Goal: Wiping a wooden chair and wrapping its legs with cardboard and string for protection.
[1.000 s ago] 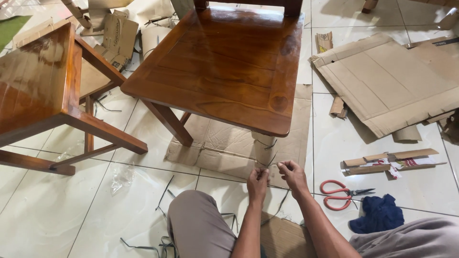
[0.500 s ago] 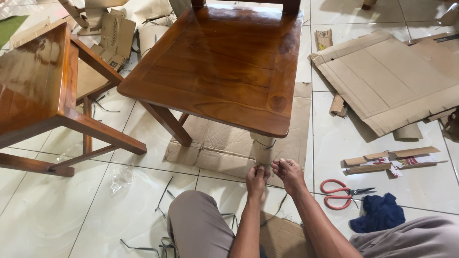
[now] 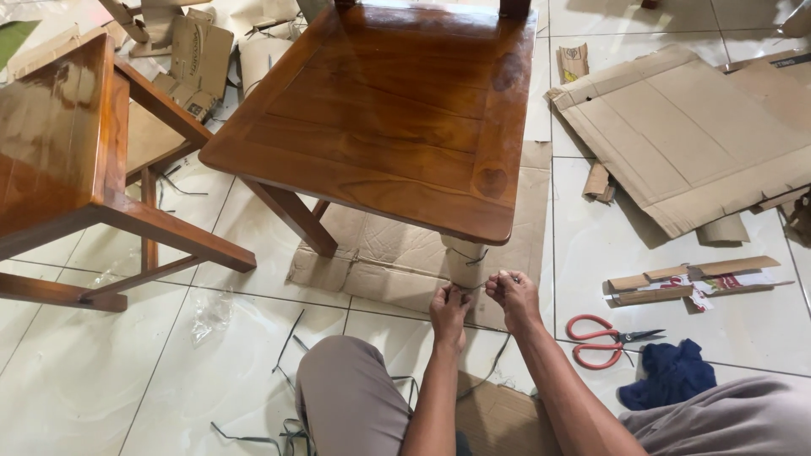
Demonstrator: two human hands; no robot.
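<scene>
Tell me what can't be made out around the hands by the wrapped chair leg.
- String between left hand and right hand: too thin to trace, head view.
- Wrapped leg: top hidden under chair seat.
- Chair back: cut off by top edge.
- Cardboard: partly hidden by forearms.

Chair seat [image 3: 397, 110]: glossy reddish-brown wood, visible grain, dark knot marks. Second chair [image 3: 59, 160]: same reddish-brown. Floor [image 3: 101, 380]: white glossy tiles, thin dark grout lines. Cardboard sheet [image 3: 693, 135]: plain tan. Scissors [image 3: 604, 340]: red handles, dark blades. Cloth [image 3: 666, 373]: navy blue. Trousers [image 3: 346, 397]: grey-taupe. Straps [image 3: 287, 342] on floor: dark grey.
</scene>
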